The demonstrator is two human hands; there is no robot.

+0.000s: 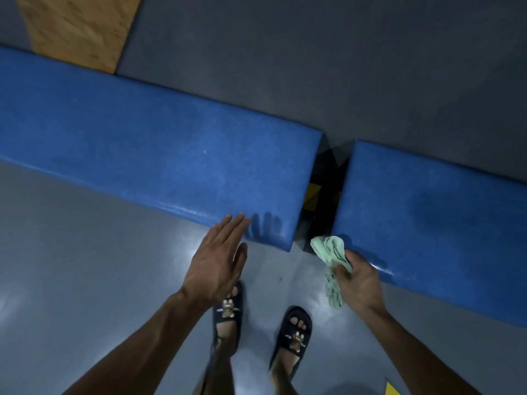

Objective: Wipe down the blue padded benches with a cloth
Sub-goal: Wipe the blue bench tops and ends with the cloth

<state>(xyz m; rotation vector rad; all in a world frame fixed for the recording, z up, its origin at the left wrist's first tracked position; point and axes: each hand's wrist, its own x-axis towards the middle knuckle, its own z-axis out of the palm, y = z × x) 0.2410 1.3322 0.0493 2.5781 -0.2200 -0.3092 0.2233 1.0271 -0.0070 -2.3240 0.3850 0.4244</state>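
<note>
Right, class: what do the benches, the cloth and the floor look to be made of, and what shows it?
Benches: padded vinyl or faux leather, probably; blue, faintly grained, glossy on the rounded front edge.
Cloth: soft pale-green fabric, maybe microfibre; it bunches in folds in the right hand.
Floor: smooth grey coating or vinyl, semi-gloss; it reflects the lights.

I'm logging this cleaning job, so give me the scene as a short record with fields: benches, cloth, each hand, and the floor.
benches: left bench and right bench, both blue padded, dark gap between them
cloth: pale green cloth, bunched, off the benches
right hand: right hand grips the cloth near the right bench's corner
left hand: left hand flat, fingers straight, by the left bench's front edge
floor: grey floor, glossy
</note>
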